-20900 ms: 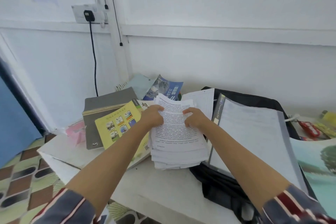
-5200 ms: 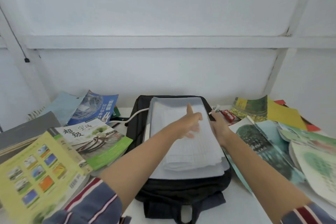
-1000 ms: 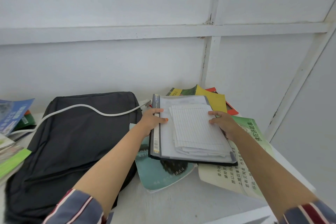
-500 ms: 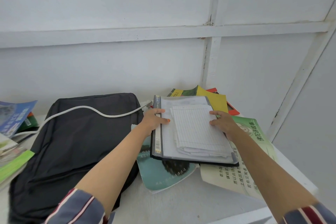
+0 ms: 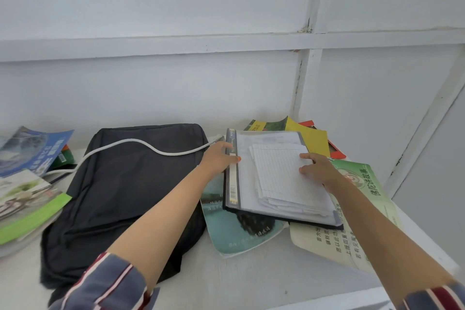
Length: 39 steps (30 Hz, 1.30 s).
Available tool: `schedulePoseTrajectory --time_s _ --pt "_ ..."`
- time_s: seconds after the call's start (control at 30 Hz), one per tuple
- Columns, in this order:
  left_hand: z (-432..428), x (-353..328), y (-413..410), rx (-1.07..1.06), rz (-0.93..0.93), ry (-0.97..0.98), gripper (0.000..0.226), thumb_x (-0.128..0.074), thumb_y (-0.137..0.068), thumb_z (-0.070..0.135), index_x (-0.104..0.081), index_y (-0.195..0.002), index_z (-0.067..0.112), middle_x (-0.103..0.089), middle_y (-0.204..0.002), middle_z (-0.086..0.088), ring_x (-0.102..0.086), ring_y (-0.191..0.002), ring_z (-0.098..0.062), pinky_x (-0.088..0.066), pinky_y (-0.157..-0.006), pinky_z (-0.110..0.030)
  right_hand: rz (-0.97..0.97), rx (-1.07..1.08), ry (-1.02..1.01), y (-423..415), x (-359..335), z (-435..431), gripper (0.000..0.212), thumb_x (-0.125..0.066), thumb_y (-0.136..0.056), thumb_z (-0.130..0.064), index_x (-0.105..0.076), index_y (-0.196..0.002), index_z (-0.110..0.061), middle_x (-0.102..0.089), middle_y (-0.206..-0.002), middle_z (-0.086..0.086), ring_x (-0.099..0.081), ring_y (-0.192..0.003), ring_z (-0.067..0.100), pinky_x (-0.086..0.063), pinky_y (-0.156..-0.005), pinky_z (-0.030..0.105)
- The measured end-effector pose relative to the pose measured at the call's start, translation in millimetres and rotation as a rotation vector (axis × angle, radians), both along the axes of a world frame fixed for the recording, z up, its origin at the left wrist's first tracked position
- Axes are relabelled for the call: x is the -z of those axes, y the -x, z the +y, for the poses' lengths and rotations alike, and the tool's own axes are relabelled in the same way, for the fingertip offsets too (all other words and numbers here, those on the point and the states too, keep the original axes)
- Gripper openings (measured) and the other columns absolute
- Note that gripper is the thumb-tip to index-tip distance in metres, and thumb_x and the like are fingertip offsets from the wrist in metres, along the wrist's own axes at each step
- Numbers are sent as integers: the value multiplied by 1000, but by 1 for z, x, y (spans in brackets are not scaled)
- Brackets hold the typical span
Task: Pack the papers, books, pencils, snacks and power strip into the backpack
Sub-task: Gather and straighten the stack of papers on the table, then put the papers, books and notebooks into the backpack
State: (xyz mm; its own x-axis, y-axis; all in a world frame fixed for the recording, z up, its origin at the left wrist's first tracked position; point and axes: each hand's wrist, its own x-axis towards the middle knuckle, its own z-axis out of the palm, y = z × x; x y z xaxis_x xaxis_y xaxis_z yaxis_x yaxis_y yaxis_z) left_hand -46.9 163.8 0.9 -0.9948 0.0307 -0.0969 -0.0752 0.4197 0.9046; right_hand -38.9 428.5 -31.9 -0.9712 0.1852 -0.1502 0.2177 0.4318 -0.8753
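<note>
Backpack [image 5: 120,196]: flat on desk [image 5: 251,279], apparently shut. Folder [image 5: 266,138], papers [image 5: 284,176]: outside, atop books [image 5: 236,231]; left hand [image 5: 219,158] grips folder's spine, right hand [image 5: 320,171] lies flat on papers. Cord [image 5: 141,143]: unpacked.

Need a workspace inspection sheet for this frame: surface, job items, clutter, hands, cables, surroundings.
Surface: white tabletop, crowded with books.
Job's things: black fabric backpack lies flat and looks shut. The dark clear-cover folder lies beside it on a teal book, with a lined paper stack on top.
Clutter: loose yellow book, green-and-cream booklet, blue magazine, green-edged book.
Hands: left hand grips the folder's spine edge, thumb on top. Right hand rests on the papers' right edge.
Cables: white cable draped over the backpack.
Surroundings: white panelled wall.
</note>
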Motion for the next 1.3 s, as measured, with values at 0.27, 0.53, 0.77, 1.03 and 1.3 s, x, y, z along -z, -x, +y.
schedulePoseTrajectory --time_s 0.27,0.53,0.77,1.03,1.3 --pt "-51 -21 -24 -15 28 -51 45 -67 -84 11 -51 -126 15 -56 -111 -11 -55 -89 -19 -48 -69 -26 211 103 -162 -1 -18 -17 45 -65 -80 -7 -58 -124 -15 -44 -140 10 -43 -126 28 -36 -105 38" --pt "-124 -18 -68 70 77 29 40 -67 -84 17 -56 -122 20 -60 -111 -5 -58 -100 -16 -48 -79 -27 483 -226 -108 -40 -75 -129 43 -66 -82 -6 -58 -122 -18 -53 -122 -4 -44 -111 11 -30 -88 17" --pt "-202 0 -112 148 99 168 35 -73 -79 23 -61 -112 26 -62 -105 0 -59 -97 -14 -45 -89 -26 184 -753 -101 -92 -62 -239 42 -68 -83 -14 -58 -122 -25 -60 -119 -3 -56 -106 12 -44 -85 15" --pt "-255 20 -163 428 -45 339 38 -78 -72 28 -63 -108 32 -56 -117 14 -49 -113 -3 -34 -101 -22 -90 -1040 -428 -125 -24 -284 59 -77 -75 -30 -53 -129 -30 -43 -141 -12 -37 -130 6 -26 -107 22" --pt "-261 25 -173 435 -40 311 7 -70 -81 27 -72 -88 25 -61 -117 6 -53 -108 -2 -32 -97 -21 -22 -1021 -458 -128 -20 -290 32 -68 -84 -27 -67 -115 -16 -57 -130 -6 -51 -117 6 -34 -103 23"
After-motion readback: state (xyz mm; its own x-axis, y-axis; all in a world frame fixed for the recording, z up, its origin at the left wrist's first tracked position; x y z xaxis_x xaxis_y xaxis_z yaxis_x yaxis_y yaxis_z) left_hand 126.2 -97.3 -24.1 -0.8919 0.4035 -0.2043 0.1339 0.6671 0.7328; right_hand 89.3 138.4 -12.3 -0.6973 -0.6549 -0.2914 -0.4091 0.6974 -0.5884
